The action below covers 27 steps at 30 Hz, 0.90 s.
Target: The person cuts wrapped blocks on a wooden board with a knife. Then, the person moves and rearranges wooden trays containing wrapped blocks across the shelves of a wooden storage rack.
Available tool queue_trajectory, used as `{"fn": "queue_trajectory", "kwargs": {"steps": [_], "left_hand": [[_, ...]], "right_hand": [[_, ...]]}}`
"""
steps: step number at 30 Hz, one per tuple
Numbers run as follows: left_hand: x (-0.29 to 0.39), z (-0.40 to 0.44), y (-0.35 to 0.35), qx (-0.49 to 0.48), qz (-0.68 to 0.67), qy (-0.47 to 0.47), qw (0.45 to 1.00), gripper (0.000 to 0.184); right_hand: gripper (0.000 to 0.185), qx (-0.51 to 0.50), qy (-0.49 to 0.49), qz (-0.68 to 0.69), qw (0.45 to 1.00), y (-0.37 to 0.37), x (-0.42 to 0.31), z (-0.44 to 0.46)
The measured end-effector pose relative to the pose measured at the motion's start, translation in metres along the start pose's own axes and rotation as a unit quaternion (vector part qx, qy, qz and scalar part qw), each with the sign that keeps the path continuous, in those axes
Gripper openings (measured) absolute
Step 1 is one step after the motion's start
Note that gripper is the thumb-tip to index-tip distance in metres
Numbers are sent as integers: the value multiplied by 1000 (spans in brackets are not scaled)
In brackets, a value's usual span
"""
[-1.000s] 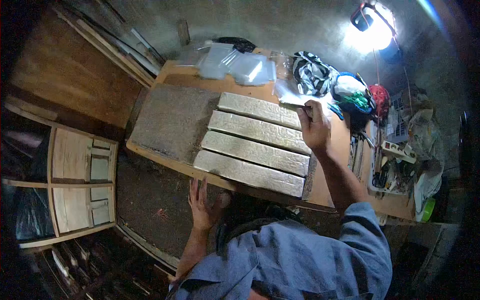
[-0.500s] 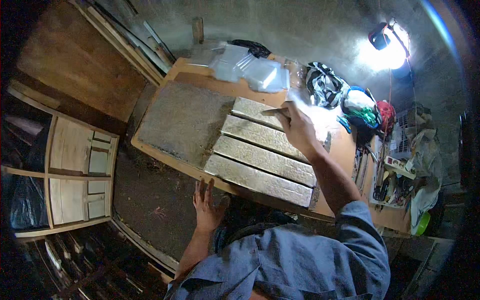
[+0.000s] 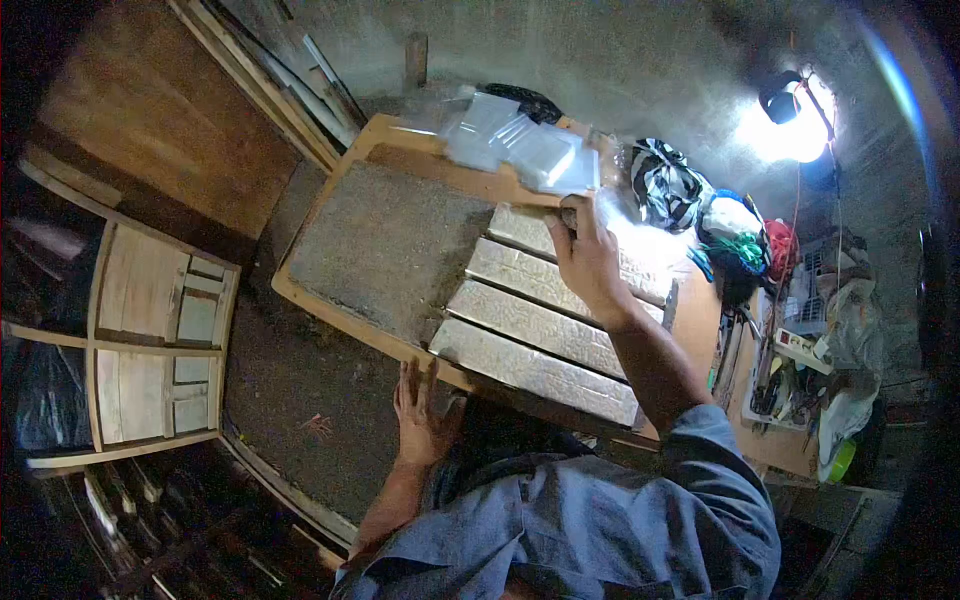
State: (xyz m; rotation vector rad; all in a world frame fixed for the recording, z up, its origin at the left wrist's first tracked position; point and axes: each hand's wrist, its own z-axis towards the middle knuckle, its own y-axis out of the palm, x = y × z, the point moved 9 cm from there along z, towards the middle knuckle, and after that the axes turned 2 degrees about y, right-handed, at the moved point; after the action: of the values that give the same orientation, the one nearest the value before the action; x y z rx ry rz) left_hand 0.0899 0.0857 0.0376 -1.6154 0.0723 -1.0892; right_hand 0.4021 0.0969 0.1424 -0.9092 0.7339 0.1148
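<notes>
Several long, pale blocks (image 3: 540,370) with a mottled, shiny surface lie side by side on the table, with dark gaps between them. My right hand (image 3: 588,262) is over the far blocks, its fingers closed around a thin, flat, blade-like tool (image 3: 546,200). The tool points left near the farthest block; its exact kind is unclear, and the fingers hide part of it. My left hand (image 3: 425,425) is at the table's near edge with its fingers extended, apart from the blocks.
A rough grey mat (image 3: 385,255) covers the table's left part. Clear plastic bags (image 3: 530,145) lie at the back. A bright lamp (image 3: 790,110), bundled bags (image 3: 670,185) and a power strip (image 3: 802,350) are to the right. A wooden frame (image 3: 95,345) stands at the left.
My right hand and the tool have shifted slightly toward the far edge of the blocks. The whole view has moved a little; my left hand stays at the near edge.
</notes>
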Motion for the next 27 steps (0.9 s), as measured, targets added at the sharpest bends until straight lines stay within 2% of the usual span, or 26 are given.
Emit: {"fn": "queue_trajectory", "kwargs": {"steps": [1, 2, 5, 6, 7, 9, 12, 13, 15, 16, 17, 19, 20, 21, 23, 24, 25, 27], "left_hand": [[-1, 0, 1, -1, -1, -1, 1000, 74], [-4, 1, 1, 1, 0, -6, 1000, 73], [-8, 3, 1, 8, -3, 5, 1000, 73], [-7, 3, 0, 17, -5, 14, 1000, 73], [-7, 2, 0, 16, -6, 12, 1000, 73], [-4, 4, -3, 14, 6, 11, 1000, 72], [-6, 2, 0, 25, 6, 27, 999, 73], [-7, 0, 2, 23, 6, 27, 999, 73], [-3, 1, 3, 26, 24, 44, 998, 74], [-2, 2, 3, 23, 24, 51, 998, 74], [-2, 2, 4, 19, 15, 48, 999, 75], [1, 0, 7, 13, 6, 44, 999, 75], [1, 1, 9, 6, 15, 31, 999, 74], [2, 1, 11, 0, 23, 19, 1000, 73], [9, 3, 13, 8, 19, 34, 999, 71], [11, 1, 12, 19, 15, 40, 999, 70], [13, -1, 14, 16, 16, 42, 999, 70], [19, 0, 17, 17, 26, 54, 998, 70]], "right_hand": [[28, 49, -20, 2, 999, -10, -8, 0], [27, -1, -14, 15, 1000, 0, -3, 3], [25, 20, 36, 50, 998, -12, 19, 6], [24, 84, 28, 31, 996, -26, 27, 4], [23, 97, 34, 14, 995, -38, 25, 1], [21, 5, 54, -78, 995, -32, 49, -3], [21, 93, 120, 25, 988, -64, 73, -24], [20, 95, 102, -12, 990, -74, 67, -29], [20, 21, 94, -33, 995, -70, 77, -38], [20, 48, 135, -75, 987, -82, 81, -45], [20, 92, 133, -8, 987, -92, 88, -51], [21, 140, 113, -24, 983, -108, 91, -61], [22, 70, 103, -68, 990, -103, 94, -65], [23, 65, 81, -101, 989, -106, 95, -69], [24, 141, 128, -76, 979, -126, 110, -83], [23, 157, 39, -164, 973, -133, 99, -86], [23, 158, 42, -165, 973, -136, 104, -92], [22, 95, 111, -118, 982, -135, 127, -102]]}}
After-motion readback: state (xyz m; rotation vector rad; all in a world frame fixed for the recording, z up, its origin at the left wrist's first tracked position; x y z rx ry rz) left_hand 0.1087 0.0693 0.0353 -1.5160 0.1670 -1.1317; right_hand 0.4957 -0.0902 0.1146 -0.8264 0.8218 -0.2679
